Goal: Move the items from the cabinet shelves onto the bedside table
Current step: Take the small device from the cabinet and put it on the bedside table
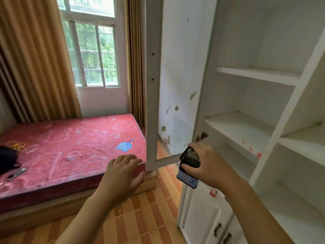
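A: Item, location?
B: Shaver (189, 167), gripped in right hand (207, 164), fingers curling round its mesh head, being carried clear of shelves (241, 124).
A: Left hand (123, 171)?
B: Spread flat, holding nothing, hovering near bed (70, 152).

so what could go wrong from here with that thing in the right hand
1. The right hand holds the black mesh-topped gadget from above, around its top only; the blue lower end hangs free over the tiled floor, so a loose grip could drop it.
2. The open cabinet door stands right beside the gadget; swinging left toward the bed could knock it against the door edge.
3. No bedside table is in view, so the person may have to turn while carrying it.
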Demonstrator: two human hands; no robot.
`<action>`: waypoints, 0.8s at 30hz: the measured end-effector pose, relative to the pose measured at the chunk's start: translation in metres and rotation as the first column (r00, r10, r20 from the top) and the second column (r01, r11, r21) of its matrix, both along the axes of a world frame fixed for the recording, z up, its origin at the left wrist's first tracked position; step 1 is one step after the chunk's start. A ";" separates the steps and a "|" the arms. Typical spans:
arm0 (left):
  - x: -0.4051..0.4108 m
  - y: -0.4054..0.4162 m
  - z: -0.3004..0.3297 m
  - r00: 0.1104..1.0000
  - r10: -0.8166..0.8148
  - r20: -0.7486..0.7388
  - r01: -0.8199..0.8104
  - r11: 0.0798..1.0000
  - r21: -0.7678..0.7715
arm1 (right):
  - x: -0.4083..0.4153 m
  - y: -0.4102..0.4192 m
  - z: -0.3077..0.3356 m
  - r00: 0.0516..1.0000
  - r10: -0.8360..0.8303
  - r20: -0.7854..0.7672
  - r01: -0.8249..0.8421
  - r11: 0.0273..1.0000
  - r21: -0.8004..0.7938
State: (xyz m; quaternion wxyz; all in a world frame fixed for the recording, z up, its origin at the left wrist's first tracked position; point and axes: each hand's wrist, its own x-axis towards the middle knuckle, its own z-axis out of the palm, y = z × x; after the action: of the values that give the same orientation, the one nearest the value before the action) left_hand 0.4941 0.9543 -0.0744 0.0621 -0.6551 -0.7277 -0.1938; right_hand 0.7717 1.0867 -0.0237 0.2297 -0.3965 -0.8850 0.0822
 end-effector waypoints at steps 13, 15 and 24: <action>-0.188 -0.242 -0.025 0.893 0.450 -0.033 -0.451 0.892 -0.036 | -0.264 -0.129 -0.026 0.916 0.396 0.057 -0.394 0.918 -0.038; -0.221 -0.285 -0.025 0.864 0.503 -0.036 -0.504 0.863 -0.044 | -0.307 -0.160 -0.032 0.895 0.442 0.061 -0.439 0.897 -0.049; -0.350 -0.465 -0.032 0.741 0.672 -0.027 -0.672 0.740 -0.016 | -0.485 -0.303 -0.058 0.790 0.613 0.026 -0.607 0.787 -0.110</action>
State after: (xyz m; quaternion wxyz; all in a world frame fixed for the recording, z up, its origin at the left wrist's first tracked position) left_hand 0.1438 0.4892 -0.1067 0.1266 -0.3516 -0.9164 -0.1431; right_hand 0.2866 0.7841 -0.0816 0.1448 -0.1025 -0.9671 0.1822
